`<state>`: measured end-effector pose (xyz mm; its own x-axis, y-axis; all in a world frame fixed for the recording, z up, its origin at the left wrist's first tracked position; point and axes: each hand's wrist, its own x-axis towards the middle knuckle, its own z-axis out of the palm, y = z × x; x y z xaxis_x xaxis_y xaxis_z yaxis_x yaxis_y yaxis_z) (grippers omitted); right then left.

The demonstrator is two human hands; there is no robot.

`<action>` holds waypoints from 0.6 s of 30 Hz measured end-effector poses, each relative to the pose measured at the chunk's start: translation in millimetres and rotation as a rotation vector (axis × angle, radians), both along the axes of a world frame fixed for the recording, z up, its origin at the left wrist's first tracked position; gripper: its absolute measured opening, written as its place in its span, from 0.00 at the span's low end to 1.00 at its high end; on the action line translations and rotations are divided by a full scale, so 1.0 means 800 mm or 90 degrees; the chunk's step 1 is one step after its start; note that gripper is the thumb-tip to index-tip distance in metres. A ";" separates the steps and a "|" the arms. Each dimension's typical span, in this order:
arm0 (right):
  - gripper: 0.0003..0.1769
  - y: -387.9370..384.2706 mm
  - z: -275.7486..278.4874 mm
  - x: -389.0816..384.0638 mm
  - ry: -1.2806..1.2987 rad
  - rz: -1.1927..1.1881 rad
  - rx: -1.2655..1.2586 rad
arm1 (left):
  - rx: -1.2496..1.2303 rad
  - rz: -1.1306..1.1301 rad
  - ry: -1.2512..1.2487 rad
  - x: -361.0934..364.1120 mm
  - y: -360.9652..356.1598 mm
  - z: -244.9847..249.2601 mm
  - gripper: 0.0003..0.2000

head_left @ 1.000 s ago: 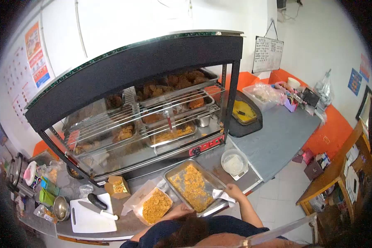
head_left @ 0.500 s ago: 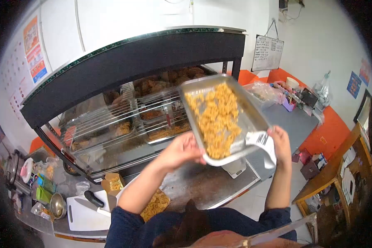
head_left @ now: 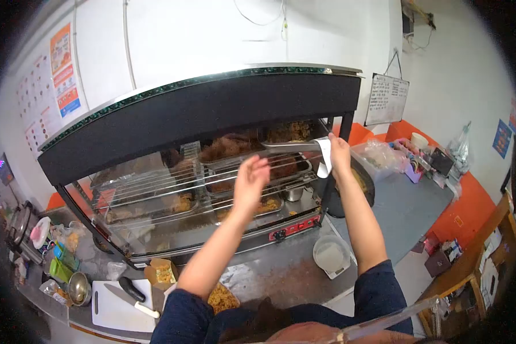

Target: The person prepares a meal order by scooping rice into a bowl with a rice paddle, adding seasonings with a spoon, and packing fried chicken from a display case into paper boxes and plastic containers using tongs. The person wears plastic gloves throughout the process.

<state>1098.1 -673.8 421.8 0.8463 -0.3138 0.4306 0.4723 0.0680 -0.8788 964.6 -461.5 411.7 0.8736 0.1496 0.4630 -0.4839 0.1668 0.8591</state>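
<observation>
The metal tray [head_left: 292,147] is tilted nearly level on the upper rack of the glass-fronted display warmer [head_left: 212,109], with its front rim facing me and fried pieces [head_left: 295,132] showing behind it. At its right corner my right hand [head_left: 339,153] grips the rim through a white cloth or paper [head_left: 323,156] that hangs down. Just below the tray's left end, my left hand [head_left: 251,179] is off the rim, its fingers loosely apart and slightly blurred, with nothing in it. Other trays of food [head_left: 229,150] lie inside the warmer.
On the lower left counter are a cutting board [head_left: 112,312] with a knife [head_left: 143,307], a metal bowl [head_left: 79,288] and a food box [head_left: 162,274]. A round plastic tub [head_left: 331,255] stands below the warmer's right end. A red control panel [head_left: 294,228] is on its base.
The tray has moved from in front of me up and away into the warmer. My left hand has let go of its rim. The plastic tub and control panel are now uncovered.
</observation>
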 end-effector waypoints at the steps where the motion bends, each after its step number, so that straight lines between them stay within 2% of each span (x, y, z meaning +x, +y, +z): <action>1: 0.20 0.001 -0.012 0.036 -0.007 -0.051 -0.055 | 0.120 0.092 -0.057 -0.015 -0.003 -0.015 0.24; 3: 0.20 0.023 -0.007 0.041 -0.028 -0.055 0.014 | 0.381 0.386 -0.139 -0.039 -0.004 -0.043 0.29; 4: 0.20 0.035 0.000 0.035 -0.027 -0.051 0.017 | 0.425 0.441 -0.169 -0.048 -0.005 -0.050 0.33; 5: 0.19 0.043 0.006 0.028 -0.027 -0.051 0.041 | 0.472 0.472 -0.130 -0.052 -0.003 -0.061 0.35; 7: 0.19 0.045 0.013 0.011 -0.017 -0.049 0.063 | 0.479 0.477 -0.087 -0.045 0.002 -0.092 0.37; 8: 0.17 0.039 0.016 0.003 -0.001 0.049 0.083 | 0.482 0.477 -0.081 -0.042 0.005 -0.106 0.37; 9: 0.15 0.034 0.019 0.002 0.009 0.148 0.104 | 0.452 0.418 -0.061 -0.037 0.009 -0.114 0.38; 10: 0.13 0.029 0.020 0.007 0.039 0.163 0.116 | 0.419 0.361 -0.044 -0.033 0.011 -0.120 0.38; 13: 0.12 0.020 0.024 0.010 0.066 0.241 0.168 | 0.375 0.320 -0.046 -0.029 0.010 -0.127 0.38; 18: 0.11 0.031 0.012 0.056 0.070 0.139 0.193 | 0.387 0.334 -0.045 -0.021 0.003 -0.130 0.38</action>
<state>1143.1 -649.2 431.4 0.9432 -0.2198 0.2490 0.3219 0.4204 -0.8483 947.8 -459.2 308.0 0.7251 0.2364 0.6468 -0.4262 -0.5838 0.6911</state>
